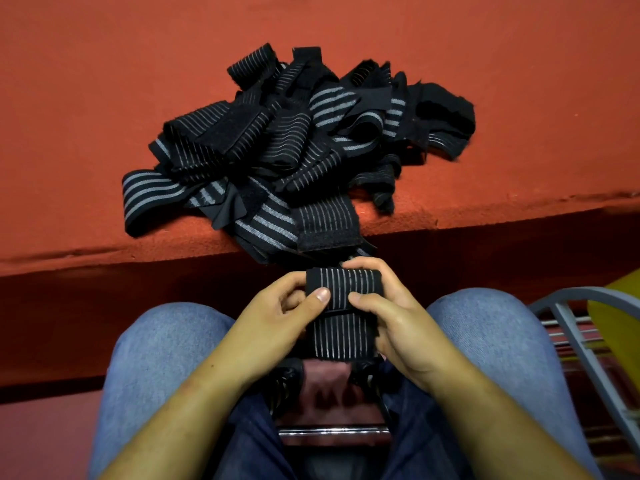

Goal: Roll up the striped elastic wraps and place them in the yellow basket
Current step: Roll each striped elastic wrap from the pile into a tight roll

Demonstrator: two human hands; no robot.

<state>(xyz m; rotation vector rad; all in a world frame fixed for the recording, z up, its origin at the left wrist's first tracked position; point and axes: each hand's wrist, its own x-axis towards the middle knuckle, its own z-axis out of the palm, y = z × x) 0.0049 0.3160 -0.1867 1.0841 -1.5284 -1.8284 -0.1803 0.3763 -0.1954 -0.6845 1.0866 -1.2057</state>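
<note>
A black elastic wrap with thin grey stripes (pixel 343 289) is partly rolled between my knees, its loose tail (pixel 343 337) hanging down toward my lap. My left hand (pixel 277 323) grips the roll's left end, thumb on top. My right hand (pixel 391 313) grips the right end, thumb pressed on the roll's front and fingers curled over the back. A tangled pile of several striped wraps (pixel 287 143) lies on the red surface ahead, one strip draping over its front edge. A sliver of yellow, perhaps the basket (pixel 620 289), shows at the right edge.
The red felt-covered table (pixel 104 98) ends in a front edge just beyond my hands. A grey metal rack or chair frame (pixel 571 334) stands at my right. My knees in blue jeans (pixel 166 344) flank the hands.
</note>
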